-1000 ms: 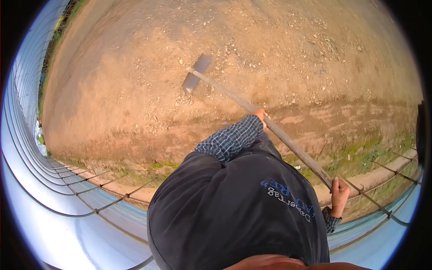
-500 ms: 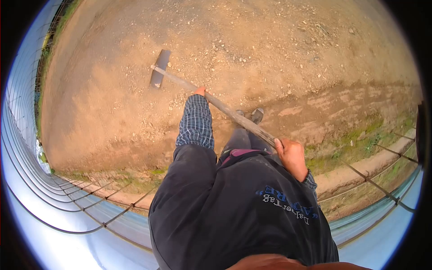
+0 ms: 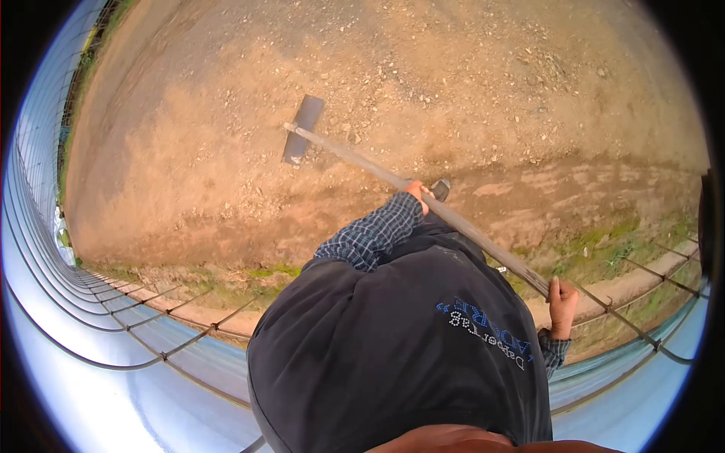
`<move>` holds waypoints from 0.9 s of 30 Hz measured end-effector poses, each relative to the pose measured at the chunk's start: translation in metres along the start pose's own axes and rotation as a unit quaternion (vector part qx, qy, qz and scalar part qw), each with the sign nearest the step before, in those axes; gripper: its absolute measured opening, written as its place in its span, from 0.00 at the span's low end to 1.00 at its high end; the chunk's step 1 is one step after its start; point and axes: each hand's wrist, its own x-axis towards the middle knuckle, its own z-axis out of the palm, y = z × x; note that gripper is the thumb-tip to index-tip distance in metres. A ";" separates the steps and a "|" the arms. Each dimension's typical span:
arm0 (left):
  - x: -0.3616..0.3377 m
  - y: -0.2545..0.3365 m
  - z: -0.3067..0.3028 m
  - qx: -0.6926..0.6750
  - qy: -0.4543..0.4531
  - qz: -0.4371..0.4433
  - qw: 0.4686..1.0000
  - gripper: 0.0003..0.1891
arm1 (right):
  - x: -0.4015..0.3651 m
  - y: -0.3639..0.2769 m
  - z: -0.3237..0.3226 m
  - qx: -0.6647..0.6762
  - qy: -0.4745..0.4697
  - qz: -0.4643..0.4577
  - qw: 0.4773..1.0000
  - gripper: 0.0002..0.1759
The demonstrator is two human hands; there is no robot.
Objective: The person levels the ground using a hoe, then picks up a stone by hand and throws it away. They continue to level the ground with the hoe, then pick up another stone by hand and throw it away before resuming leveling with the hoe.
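Observation:
A long wooden-handled tool (image 3: 355, 157) runs diagonally across the view, with a flat dark metal blade (image 3: 308, 117) at its far end, resting on the stony dirt. My left hand (image 3: 420, 193) is wrapped round the middle of the handle, just above my shoe. Near the handle's rear end, my right hand (image 3: 563, 306) is closed on the wood at the right of my body. Both hands have checked sleeves behind them. Small stones lie around the blade.
Brown dirt ground (image 3: 189, 151) with scattered gravel spreads ahead. A shoe (image 3: 440, 189) shows beyond my dark shirt. Behind me run a mossy earth edge (image 3: 596, 240), a pale concrete strip (image 3: 627, 285) and wire mesh (image 3: 215, 326) before blue sheeting (image 3: 174, 343).
The tool has been drawn back towards me and to the right, its blade shifting right and slightly down. Both hands moved right and down with the handle, still holding it.

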 end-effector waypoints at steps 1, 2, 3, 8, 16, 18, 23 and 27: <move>-0.004 0.021 -0.002 -0.012 0.022 0.000 1.000 0.10 | 0.007 -0.013 0.015 -0.001 -0.003 -0.015 1.000 0.18; -0.001 0.042 -0.010 -0.028 0.006 0.021 0.999 0.10 | 0.013 -0.027 0.029 -0.027 0.002 -0.065 0.998 0.18; 0.005 0.064 -0.021 -0.045 -0.007 0.042 0.998 0.11 | 0.017 -0.043 0.042 -0.053 0.007 -0.113 0.992 0.17; 0.001 0.145 -0.044 -0.053 0.048 0.055 0.996 0.11 | 0.013 -0.105 0.093 -0.081 -0.030 -0.185 0.979 0.15; -0.012 -0.042 0.003 0.012 -0.102 -0.098 0.990 0.05 | -0.026 -0.044 -0.053 -0.104 0.096 -0.041 0.989 0.17; -0.045 -0.060 0.014 0.029 -0.107 -0.063 0.992 0.05 | -0.039 -0.026 -0.079 -0.084 0.128 -0.037 0.988 0.17; 0.018 -0.033 0.008 0.076 -0.075 -0.044 0.993 0.05 | -0.034 -0.036 -0.023 -0.030 0.092 0.000 0.995 0.17; 0.059 0.059 -0.019 0.085 -0.055 0.048 0.994 0.04 | -0.011 -0.034 0.073 -0.023 0.030 -0.021 0.999 0.16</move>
